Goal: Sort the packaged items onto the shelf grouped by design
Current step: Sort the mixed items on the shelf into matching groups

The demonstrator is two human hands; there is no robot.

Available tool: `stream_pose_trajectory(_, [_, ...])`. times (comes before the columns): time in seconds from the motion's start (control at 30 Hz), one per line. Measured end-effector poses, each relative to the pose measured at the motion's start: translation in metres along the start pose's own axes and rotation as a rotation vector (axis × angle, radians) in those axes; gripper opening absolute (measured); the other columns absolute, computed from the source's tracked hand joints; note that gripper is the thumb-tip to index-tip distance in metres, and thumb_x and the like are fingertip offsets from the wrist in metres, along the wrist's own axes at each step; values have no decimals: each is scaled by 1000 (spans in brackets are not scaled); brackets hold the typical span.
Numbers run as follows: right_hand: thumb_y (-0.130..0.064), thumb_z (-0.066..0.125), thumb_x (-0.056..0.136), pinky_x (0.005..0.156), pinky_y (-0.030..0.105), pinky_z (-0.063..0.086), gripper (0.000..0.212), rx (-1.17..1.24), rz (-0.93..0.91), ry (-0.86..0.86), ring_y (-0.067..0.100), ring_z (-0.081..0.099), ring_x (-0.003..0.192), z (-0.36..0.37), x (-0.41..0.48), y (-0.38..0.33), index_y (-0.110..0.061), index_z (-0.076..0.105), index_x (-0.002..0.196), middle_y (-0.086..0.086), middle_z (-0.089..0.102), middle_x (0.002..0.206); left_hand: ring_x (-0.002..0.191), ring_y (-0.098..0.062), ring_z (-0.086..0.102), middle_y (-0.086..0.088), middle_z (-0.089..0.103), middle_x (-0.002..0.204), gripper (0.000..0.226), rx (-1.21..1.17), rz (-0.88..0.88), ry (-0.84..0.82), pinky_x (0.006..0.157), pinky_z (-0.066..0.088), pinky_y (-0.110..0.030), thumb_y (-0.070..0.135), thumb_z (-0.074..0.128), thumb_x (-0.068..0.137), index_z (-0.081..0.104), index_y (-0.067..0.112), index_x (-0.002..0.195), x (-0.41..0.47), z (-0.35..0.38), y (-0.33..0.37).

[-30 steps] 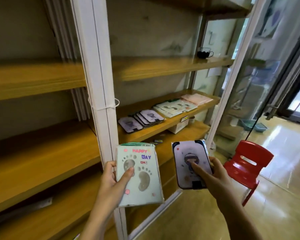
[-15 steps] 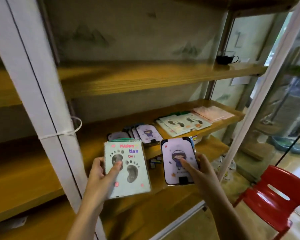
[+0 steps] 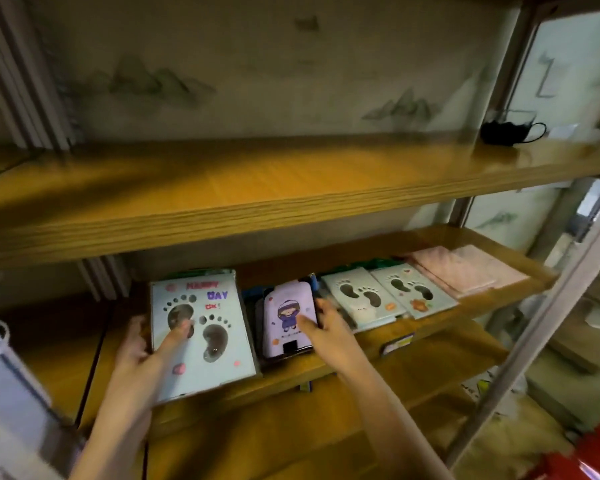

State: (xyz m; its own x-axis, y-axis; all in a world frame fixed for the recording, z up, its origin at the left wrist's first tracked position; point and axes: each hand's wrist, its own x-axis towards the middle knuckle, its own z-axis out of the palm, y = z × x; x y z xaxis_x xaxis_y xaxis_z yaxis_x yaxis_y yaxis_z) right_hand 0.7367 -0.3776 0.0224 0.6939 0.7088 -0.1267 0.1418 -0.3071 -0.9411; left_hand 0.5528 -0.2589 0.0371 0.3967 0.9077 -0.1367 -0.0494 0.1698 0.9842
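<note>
My left hand [image 3: 142, 348] grips a pale green footprint package [image 3: 208, 327] reading "HAPPY DAY", held in front of the middle shelf [image 3: 413, 327]. My right hand [image 3: 323, 323] holds a lilac package with a cartoon child [image 3: 284, 317], over the spot where other lilac packages lie, mostly hidden behind it. To the right on the same shelf lie two footprint packages [image 3: 385, 296], then pink packages [image 3: 465, 268].
A wooden shelf [image 3: 222, 192] spans above, with a black cup [image 3: 506, 133] at its right end. A grey upright post [image 3: 541, 327] stands on the right, a white post [image 3: 4, 393] at the left, a red chair [image 3: 589, 455] bottom right. A lower shelf [image 3: 291, 434] lies beneath.
I have moved closer to the shelf. Both hands have carried their packages forward, and the lilac package now sits over the lilac pile on the middle shelf.
</note>
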Motion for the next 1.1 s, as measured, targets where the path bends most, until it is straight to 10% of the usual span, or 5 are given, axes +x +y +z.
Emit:
stream_pose_trajectory(0.07, [-24, 48, 95, 94, 29, 43, 43, -112, -3, -47, 18, 55, 113, -4, 5, 3, -15, 36, 135, 4, 56, 128, 98, -31, 61, -14, 53, 128, 83, 20, 16, -2, 83, 52, -48, 30, 68, 73, 22, 28, 142, -1, 12, 0])
stream_pose_trajectory(0.23, [-34, 44, 95, 115, 36, 23, 54, -382, -113, -104, 18, 22, 141, -38, 16, 20, -25, 26, 144, -5, 29, 150, 75, -20, 64, -6, 62, 95, 34, 82, 75, -25, 38, 50, -19, 16, 61, 83, 45, 13, 112, -6, 61, -4])
stream_pose_trajectory(0.53, [-17, 52, 92, 103, 38, 42, 27, -263, -229, 46, 16, 46, 121, -176, 45, 41, -27, 52, 117, -4, 48, 127, 79, -16, 66, -5, 64, 98, 21, 110, 62, -67, 46, 51, -18, 16, 62, 83, 46, 17, 97, 0, 199, -29])
stream_pose_trajectory(0.83, [-20, 54, 89, 94, 47, 49, 28, -250, -287, -151, 16, 53, 116, -213, 70, 58, -40, 53, 109, -21, 50, 114, 90, -20, 68, -7, 66, 109, 29, 263, -29, 84, 70, 57, -31, 25, 64, 83, 49, 14, 106, 11, 259, -60])
stream_pose_trajectory(1.1, [-20, 50, 92, 102, 37, 42, 26, -246, -386, -238, 10, 46, 119, -196, 68, 49, -34, 51, 113, -16, 47, 121, 105, -5, 51, 12, 53, 111, 36, 650, 293, 108, 88, 41, -19, 24, 54, 89, 50, 17, 124, -15, 236, -51])
